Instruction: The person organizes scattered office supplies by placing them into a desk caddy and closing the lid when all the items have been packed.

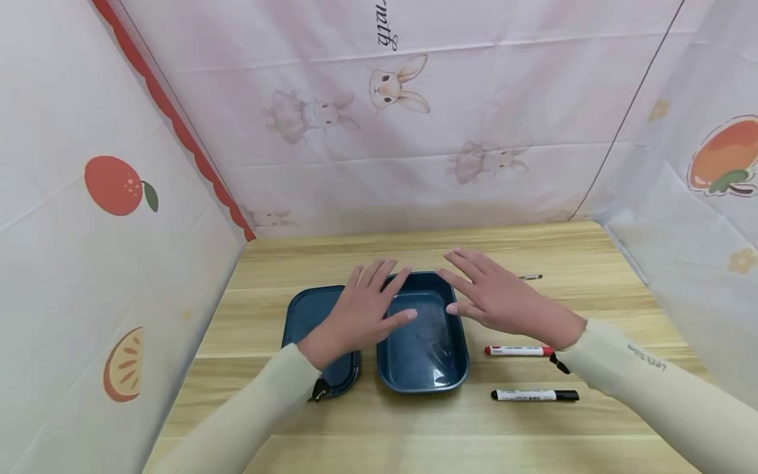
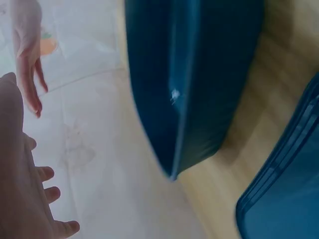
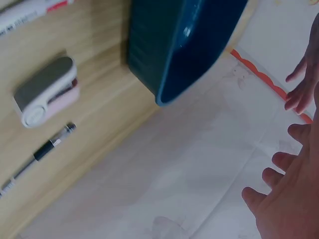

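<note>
Both hands hover above an open dark blue plastic box (image 1: 422, 336), with nothing held in either. My left hand (image 1: 361, 316) has its fingers spread over the box's left side and part of the lid. On the other side, my right hand (image 1: 503, 296) reaches over the box's right rim, fingers extended. The matching blue lid (image 1: 308, 316) lies flat to the left of the box, partly hidden by the left hand and wrist. In the left wrist view the box (image 2: 214, 89) stands beside the lid (image 2: 284, 199), a strip of table between them.
Right of the box lie a red marker (image 1: 515, 351) and a black marker (image 1: 527, 395). The right wrist view shows a small stapler (image 3: 47, 92) and a pen (image 3: 44, 150), largely hidden by the right arm from the head. Printed sheets (image 1: 385, 131) wall the wooden table (image 1: 379, 434).
</note>
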`<state>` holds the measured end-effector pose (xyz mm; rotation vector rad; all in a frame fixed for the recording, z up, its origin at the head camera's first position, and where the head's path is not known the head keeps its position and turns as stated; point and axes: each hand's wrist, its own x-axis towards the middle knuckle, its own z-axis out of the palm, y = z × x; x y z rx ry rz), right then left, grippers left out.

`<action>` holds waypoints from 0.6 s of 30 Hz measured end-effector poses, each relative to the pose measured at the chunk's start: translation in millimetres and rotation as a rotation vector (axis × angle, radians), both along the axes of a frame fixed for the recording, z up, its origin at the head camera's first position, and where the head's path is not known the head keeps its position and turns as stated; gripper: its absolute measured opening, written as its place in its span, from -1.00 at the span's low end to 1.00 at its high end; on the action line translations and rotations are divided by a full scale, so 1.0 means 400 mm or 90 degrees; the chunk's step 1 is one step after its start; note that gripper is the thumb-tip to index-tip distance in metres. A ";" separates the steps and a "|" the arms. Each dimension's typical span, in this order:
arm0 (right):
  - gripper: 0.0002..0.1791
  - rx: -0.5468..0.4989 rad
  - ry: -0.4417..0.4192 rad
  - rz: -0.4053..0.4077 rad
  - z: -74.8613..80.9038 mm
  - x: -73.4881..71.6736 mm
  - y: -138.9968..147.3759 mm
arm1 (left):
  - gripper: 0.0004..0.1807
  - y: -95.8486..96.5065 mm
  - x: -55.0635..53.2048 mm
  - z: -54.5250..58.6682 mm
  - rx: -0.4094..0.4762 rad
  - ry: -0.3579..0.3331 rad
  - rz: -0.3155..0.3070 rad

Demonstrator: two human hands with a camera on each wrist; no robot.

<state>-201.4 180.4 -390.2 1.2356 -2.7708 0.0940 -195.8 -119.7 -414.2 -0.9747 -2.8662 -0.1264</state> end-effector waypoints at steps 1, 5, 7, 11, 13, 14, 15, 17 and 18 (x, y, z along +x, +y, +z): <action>-0.19 0.001 -0.002 0.002 -0.004 0.004 0.001 | -0.08 0.002 0.006 -0.011 0.001 -0.002 -0.001; -0.20 0.002 -0.006 0.004 -0.026 0.019 0.004 | -0.10 0.008 0.038 -0.050 0.025 -0.014 -0.004; -0.20 -0.004 -0.005 0.000 -0.037 0.025 0.007 | -0.11 0.009 0.055 -0.067 0.051 -0.020 -0.005; -0.22 -0.024 -0.015 -0.013 -0.057 0.038 0.016 | -0.13 0.009 0.084 -0.094 0.105 -0.029 0.006; -0.22 -0.033 -0.023 -0.021 -0.069 0.046 0.022 | -0.13 0.013 0.096 -0.108 0.127 -0.028 0.016; -0.23 -0.038 -0.030 -0.026 -0.075 0.051 0.026 | -0.14 0.016 0.103 -0.115 0.137 -0.031 0.022; -0.23 -0.044 -0.036 -0.030 -0.082 0.056 0.029 | -0.14 0.019 0.111 -0.123 0.149 -0.036 0.029; -0.23 -0.055 -0.051 -0.038 -0.101 0.067 0.035 | -0.15 0.025 0.131 -0.139 0.178 -0.050 0.044; -0.23 -0.061 -0.058 -0.041 -0.112 0.073 0.038 | -0.15 0.028 0.142 -0.147 0.194 -0.059 0.054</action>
